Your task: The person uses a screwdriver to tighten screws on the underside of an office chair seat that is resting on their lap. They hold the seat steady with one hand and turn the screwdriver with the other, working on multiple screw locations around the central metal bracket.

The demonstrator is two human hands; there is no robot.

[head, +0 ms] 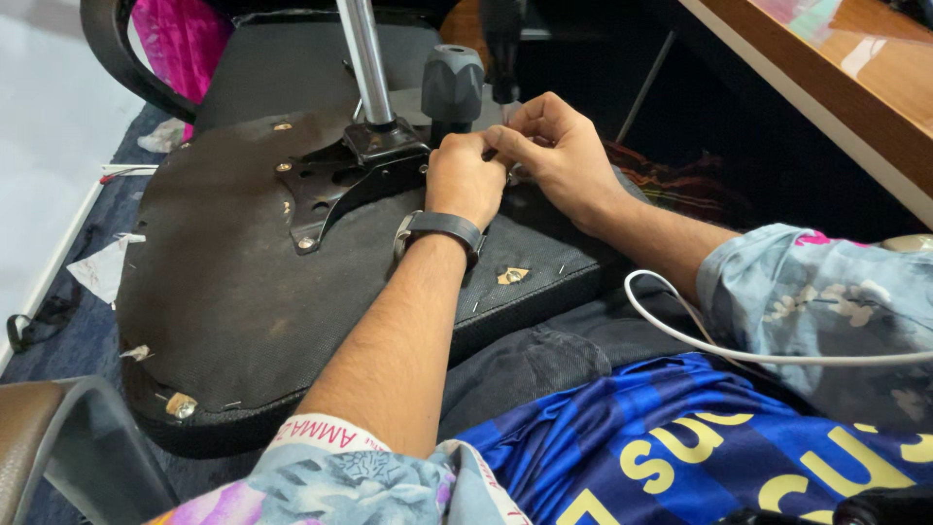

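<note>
An office chair seat (224,292) lies upside down in front of me, its dark underside facing up. A black metal mechanism plate (335,180) is bolted to it, with a shiny gas cylinder (367,58) rising from it and a grey knob (452,83) beside it. My left hand (465,180), with a dark band on the wrist, is closed in a fist at the plate's right end. My right hand (559,156) touches it, fingers pinched on a small dark tool (490,154) that sticks out between both hands. Most of the tool is hidden.
A white cable (680,335) loops across my lap. A wooden desk edge (826,92) runs along the upper right. A chair armrest (121,58) curves at the top left beside pink fabric (180,39). Paper scraps (102,267) lie on the blue floor at left.
</note>
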